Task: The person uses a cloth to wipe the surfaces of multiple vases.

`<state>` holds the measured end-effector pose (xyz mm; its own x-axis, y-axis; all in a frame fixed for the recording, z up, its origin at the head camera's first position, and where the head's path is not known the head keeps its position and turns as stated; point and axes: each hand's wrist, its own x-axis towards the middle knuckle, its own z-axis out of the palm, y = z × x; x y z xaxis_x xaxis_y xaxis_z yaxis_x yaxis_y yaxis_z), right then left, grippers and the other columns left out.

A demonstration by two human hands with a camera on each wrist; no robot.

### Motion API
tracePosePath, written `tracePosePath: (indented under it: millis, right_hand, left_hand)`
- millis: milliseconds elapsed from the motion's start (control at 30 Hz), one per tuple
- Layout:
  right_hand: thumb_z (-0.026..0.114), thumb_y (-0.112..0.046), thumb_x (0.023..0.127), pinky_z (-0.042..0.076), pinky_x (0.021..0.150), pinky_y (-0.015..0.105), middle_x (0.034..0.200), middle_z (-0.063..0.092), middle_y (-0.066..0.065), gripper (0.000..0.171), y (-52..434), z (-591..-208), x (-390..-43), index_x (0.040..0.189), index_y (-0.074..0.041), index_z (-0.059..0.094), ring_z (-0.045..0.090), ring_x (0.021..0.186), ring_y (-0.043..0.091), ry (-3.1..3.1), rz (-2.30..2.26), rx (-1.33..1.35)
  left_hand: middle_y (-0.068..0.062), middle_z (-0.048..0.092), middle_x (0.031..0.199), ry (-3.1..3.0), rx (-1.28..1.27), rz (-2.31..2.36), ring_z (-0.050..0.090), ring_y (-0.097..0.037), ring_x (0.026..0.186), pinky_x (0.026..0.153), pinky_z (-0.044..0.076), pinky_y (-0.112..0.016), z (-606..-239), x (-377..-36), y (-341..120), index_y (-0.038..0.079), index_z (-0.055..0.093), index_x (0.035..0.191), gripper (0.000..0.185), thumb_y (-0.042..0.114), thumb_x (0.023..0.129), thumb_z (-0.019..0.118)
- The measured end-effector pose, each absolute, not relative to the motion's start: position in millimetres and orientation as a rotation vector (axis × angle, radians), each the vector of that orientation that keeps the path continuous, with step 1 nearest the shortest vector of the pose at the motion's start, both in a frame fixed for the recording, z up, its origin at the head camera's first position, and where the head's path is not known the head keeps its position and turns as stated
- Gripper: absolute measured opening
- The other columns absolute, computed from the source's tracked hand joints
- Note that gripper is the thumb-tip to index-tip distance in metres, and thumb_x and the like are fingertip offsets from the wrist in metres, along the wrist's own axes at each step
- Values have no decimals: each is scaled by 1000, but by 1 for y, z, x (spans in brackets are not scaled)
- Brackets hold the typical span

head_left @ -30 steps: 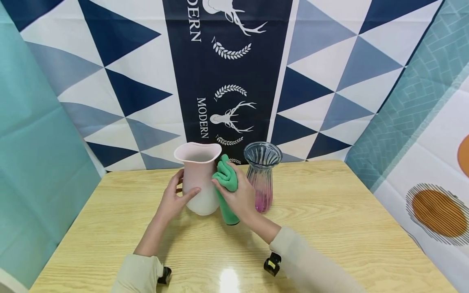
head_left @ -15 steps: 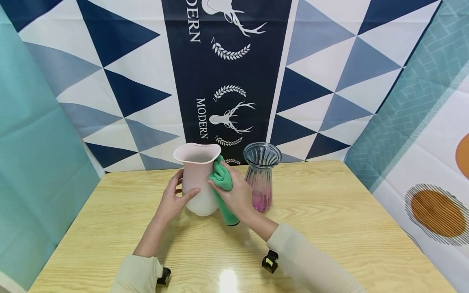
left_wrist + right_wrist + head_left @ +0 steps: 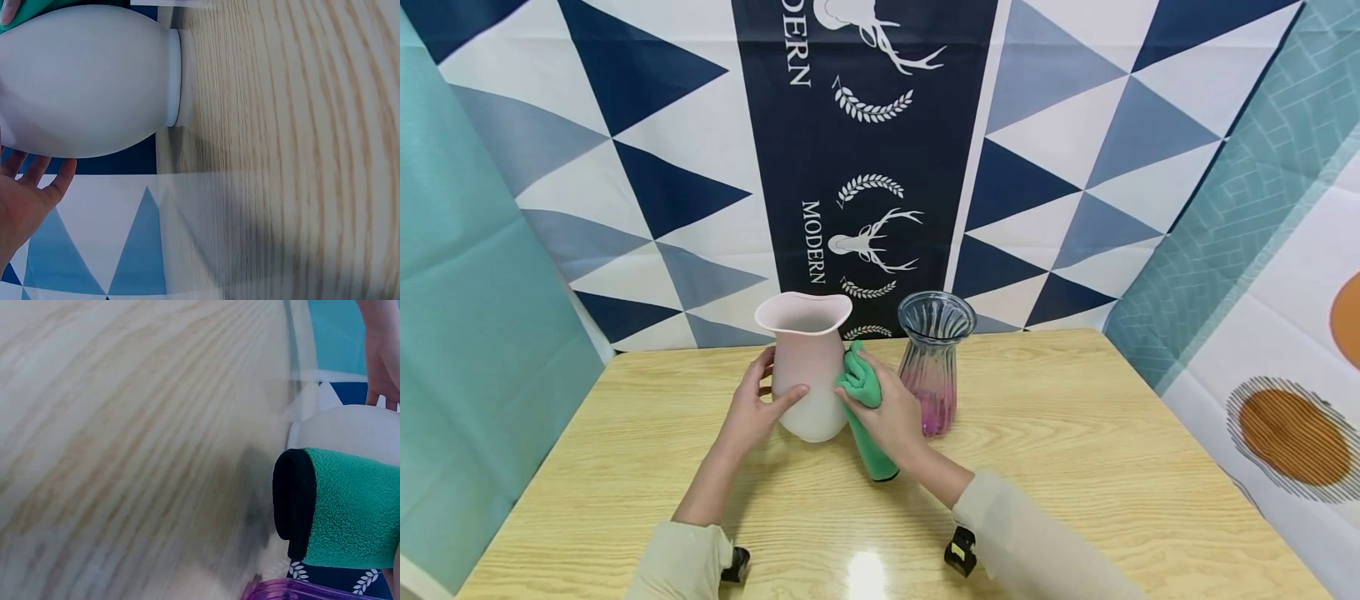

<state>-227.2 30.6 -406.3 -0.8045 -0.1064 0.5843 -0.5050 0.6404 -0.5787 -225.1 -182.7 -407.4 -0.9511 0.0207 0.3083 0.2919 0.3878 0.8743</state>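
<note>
Left hand: the left hand holds the pink-white vase by its left side, thumb across the front of the belly and fingers curled round the back; the left wrist view shows the fingertips lying against the vase's rounded belly.
Right hand: the right hand is clamped on a green cloth and presses the bunched top of it against the right side of the vase, at about mid-height.
Pink-white vase: it stands upright on the wooden table, near the far edge and a little left of the middle; pale pink at the wavy rim, fading to white at the belly, with a small foot resting on the table top.
Green cloth: fleecy, with a black end; it hangs down from the right hand to touch the table just beside the vase's foot, between the two vases.
Glass vase: a ribbed clear glass vase, tinted purple toward the bottom, stands upright just right of the right hand, near the far edge; whether the hand touches it cannot be told.
Table: light wood grain, with a bright glare spot by the near edge.
Sleeves: both forearms wear pale cream sleeves.
Backdrop: a hanging cloth with blue and white triangles, a deer-head print and the word MODERN rises behind the far edge.
</note>
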Motion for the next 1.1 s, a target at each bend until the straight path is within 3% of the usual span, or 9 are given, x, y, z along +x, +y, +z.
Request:
tracePosePath:
  millis: [367,667,1100]
  right_hand:
    - [71,-43,80,54,77,42,121,64,7,57,41,-419,-221,128,-18,55,64,102,23,-2507,956,445]
    - [70,-44,80,53,79,43,124,63,4,56,47,-418,-219,128,-20,55,63,106,22,-2551,962,444]
    - [75,-34,78,52,85,41,120,64,8,59,39,-380,-219,130,-15,54,63,106,24,-2264,1063,539]
  left_hand:
    - [-8,35,147,-2402,-279,-1593,40,-30,129,97,42,-48,-406,-224,-182,16,28,146,78,33,83,70]
    - [-8,35,147,-2411,-252,-1605,41,-29,129,98,42,-48,-406,-223,-182,16,28,146,78,34,83,71]
    - [-9,34,148,-2404,-267,-1594,40,-30,130,98,42,-47,-407,-224,-183,14,27,146,78,33,84,70]
